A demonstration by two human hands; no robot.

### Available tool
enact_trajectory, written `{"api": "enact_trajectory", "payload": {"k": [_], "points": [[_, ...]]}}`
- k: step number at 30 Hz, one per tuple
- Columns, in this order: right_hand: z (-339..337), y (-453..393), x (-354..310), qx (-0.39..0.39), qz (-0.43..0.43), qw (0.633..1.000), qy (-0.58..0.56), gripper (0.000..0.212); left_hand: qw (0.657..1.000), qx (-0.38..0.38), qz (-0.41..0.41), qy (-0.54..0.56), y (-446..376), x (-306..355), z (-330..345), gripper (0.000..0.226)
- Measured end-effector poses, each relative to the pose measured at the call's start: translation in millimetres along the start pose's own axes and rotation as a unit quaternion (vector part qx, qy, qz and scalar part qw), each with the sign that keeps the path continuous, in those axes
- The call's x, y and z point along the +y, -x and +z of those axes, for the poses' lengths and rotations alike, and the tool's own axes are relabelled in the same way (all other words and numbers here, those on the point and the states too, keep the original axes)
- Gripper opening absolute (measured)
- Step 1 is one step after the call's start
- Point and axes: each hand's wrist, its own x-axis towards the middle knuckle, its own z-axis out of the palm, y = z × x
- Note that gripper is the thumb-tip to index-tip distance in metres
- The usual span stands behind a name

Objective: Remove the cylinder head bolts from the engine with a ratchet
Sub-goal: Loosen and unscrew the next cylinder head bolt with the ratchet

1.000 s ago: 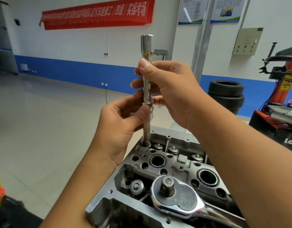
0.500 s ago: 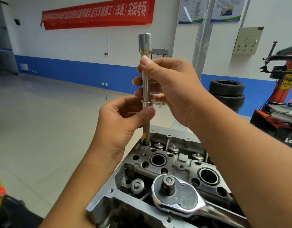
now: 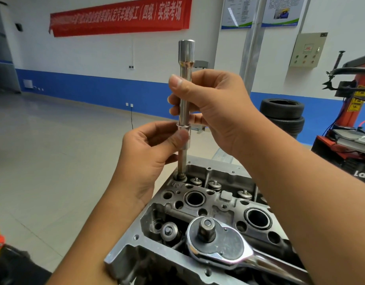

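Note:
A grey aluminium cylinder head [image 3: 200,202] fills the lower middle of the view. A chrome extension bar with a socket [image 3: 185,83] stands upright over a bolt [image 3: 181,177] at the head's far left corner. My right hand [image 3: 216,112] grips the upper bar with thumb and fingers. My left hand [image 3: 154,149] pinches the socket at the bar's lower end, just above the bolt. A chrome ratchet [image 3: 220,245] lies loose on the near part of the head, square drive pointing up.
Valve springs [image 3: 214,185] line the head's far side. Stacked tyres [image 3: 284,114] and a red tyre machine [image 3: 350,124] stand at the right. Bare grey floor spreads out to the left, with a blue-banded wall behind.
The extension bar has tilted very slightly and my left thumb has slid up a little on the socket. The ratchet has not moved.

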Motion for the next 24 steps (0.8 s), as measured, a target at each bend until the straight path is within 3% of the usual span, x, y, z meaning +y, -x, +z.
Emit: {"api": "enact_trajectory", "payload": {"k": [4, 11, 16, 20, 22, 24], "points": [[1.8, -0.2, -2.2, -0.025, 0.025, 0.999, -0.018, 0.021, 0.996, -0.067, -0.029, 0.051, -0.1, 0.9, -1.0, 0.028], [0.6, -0.6, 1.3, -0.003, 0.029, 0.998, 0.049, 0.021, 0.999, 0.027, 0.032, -0.006, -0.5, 0.2, 0.5, 0.046], [2.0, -1.8, 0.1, 0.004, 0.023, 0.998, 0.059, 0.014, 0.999, -0.016, -0.004, 0.042, -1.6, -1.9, -2.1, 0.021], [4.0, -1.0, -0.3, -0.025, 0.03, 0.998, 0.051, 0.02, 0.996, -0.054, -0.013, 0.064, -1.2, -0.2, -2.8, 0.022], [4.5, -0.6, -0.7, -0.033, 0.027, 0.998, 0.051, 0.018, 0.999, -0.027, 0.012, 0.04, -1.2, -0.2, -1.0, 0.023], [4.2, -0.1, -0.6, -0.034, 0.021, 0.997, 0.059, 0.011, 0.999, 0.011, 0.036, 0.022, -1.6, -0.9, 0.0, 0.039]]}}
